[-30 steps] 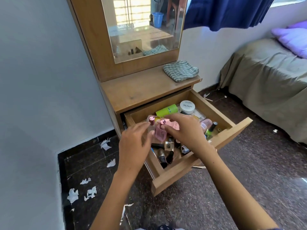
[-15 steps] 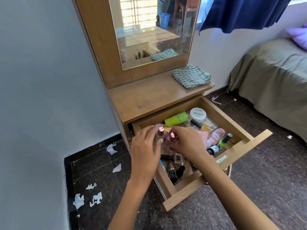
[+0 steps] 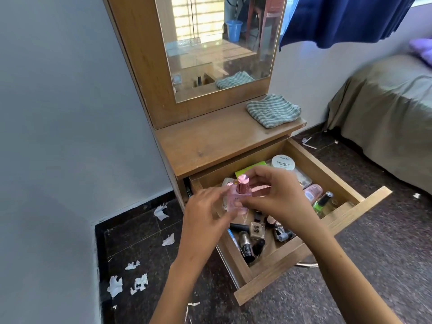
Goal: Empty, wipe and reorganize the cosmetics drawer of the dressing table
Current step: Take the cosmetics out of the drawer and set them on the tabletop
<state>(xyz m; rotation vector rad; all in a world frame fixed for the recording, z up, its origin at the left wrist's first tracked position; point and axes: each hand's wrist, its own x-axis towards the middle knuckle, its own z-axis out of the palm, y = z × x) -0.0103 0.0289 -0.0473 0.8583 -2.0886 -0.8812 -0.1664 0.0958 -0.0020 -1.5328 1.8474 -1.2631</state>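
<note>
The wooden drawer (image 3: 311, 265) of the dressing table stands pulled out and holds several cosmetics. Among them are a white nail-polish jar (image 3: 283, 162), a lime-green tube (image 3: 250, 168), a green polish bottle (image 3: 321, 203) and dark polish bottles (image 3: 247, 244) near the front. My right hand (image 3: 280, 197) pinches a pink glass bottle (image 3: 238, 199) with a rose-gold cap, raised above the drawer's left part. My left hand (image 3: 205, 213) is blurred at the bottle's left side; its grip is unclear. A second rose-gold cap (image 3: 230, 183) shows just behind.
A striped green cloth (image 3: 272, 111) lies folded on the table's wooden top (image 3: 210, 146), below the mirror (image 3: 217, 43). Torn white paper scraps (image 3: 140, 281) litter the dark floor at the left. A bed (image 3: 385, 113) with an olive cover stands to the right.
The pink bottle has risen out of the drawer in my right hand. My left hand has shifted left and down beside it. The view has panned left.
</note>
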